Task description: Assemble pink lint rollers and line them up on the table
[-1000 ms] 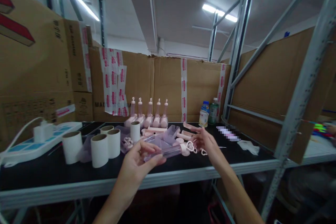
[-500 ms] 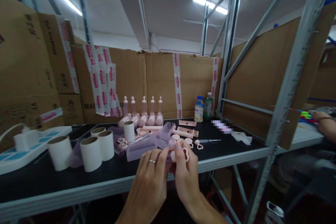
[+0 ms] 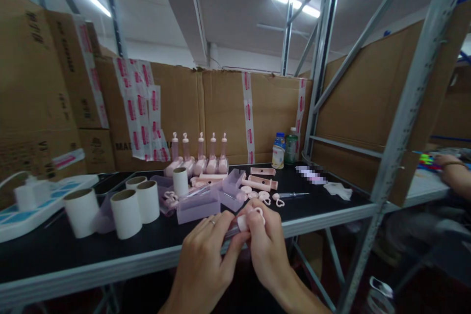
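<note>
Presently, clear tube [image 3: 231,232]: held up at the near metal rail [image 3: 316,223] of the black tabletop [image 3: 147,243]; only a short stretch is left uncovered by fingers.
Left hand [image 3: 206,255]: closed around the body of the clear tube, which is mostly hidden inside the grip, its far end included.
Right hand [image 3: 270,245]: the pink cap [image 3: 242,223] is gripped, with the thumb laid beside its heart loop [image 3: 262,213].
Long axis: pointed from the left hand across to the right hand, rising slightly rightward; the pink cap is set at the right end of the tube, roughly in line with it.
Nearer hand: the pink cap is reached most closely by the right hand, the tube body by the left; the fingers of both are brought almost together at the join.
Cap seating: whether it is fully pressed home cannot be told, since the join is partly covered.
Lilac tray [image 3: 198,209]: lain just beyond the left hand, apart from it.
Loose heart-topped piece [image 3: 278,200]: left lying beyond the right hand, near a thin-tipped tool [image 3: 292,195].
Capped dispensers [image 3: 200,157]: stood upright in a row, well behind.
</note>
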`<state>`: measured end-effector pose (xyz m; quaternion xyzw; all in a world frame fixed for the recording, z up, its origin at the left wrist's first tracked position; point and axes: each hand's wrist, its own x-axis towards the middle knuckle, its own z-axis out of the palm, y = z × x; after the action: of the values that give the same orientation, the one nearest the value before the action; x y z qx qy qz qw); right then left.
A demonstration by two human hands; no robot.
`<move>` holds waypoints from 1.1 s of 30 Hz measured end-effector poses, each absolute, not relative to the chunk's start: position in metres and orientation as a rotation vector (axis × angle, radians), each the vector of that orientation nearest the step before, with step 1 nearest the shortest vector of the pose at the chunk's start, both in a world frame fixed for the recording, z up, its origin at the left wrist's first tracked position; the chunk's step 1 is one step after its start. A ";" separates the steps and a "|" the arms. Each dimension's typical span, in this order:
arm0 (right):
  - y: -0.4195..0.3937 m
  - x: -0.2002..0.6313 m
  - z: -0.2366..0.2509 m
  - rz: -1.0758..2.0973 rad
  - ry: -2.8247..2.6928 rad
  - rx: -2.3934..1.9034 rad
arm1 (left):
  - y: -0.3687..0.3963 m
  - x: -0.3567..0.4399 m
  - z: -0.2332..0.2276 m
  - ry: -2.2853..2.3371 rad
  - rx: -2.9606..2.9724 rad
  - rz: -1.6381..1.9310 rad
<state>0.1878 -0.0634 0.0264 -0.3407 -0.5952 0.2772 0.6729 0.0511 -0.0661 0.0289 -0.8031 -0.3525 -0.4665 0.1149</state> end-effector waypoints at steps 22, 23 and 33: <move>0.012 0.351 0.024 0.129 -1.305 -1.433 | -0.039 -0.051 0.055 -1.654 -2.484 -1.085; 0.026 0.364 0.015 0.111 -1.304 -1.486 | -0.034 -0.056 0.051 -1.662 -2.470 -0.957; 0.116 0.413 -0.011 0.073 -1.540 -1.754 | -0.021 -0.068 0.034 -1.750 -2.264 -0.571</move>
<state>0.4135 0.1160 -0.0114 -0.6909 -0.6066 0.0288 0.3923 -0.0679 -0.0213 0.0339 -0.7711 -0.5959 -0.1946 0.1117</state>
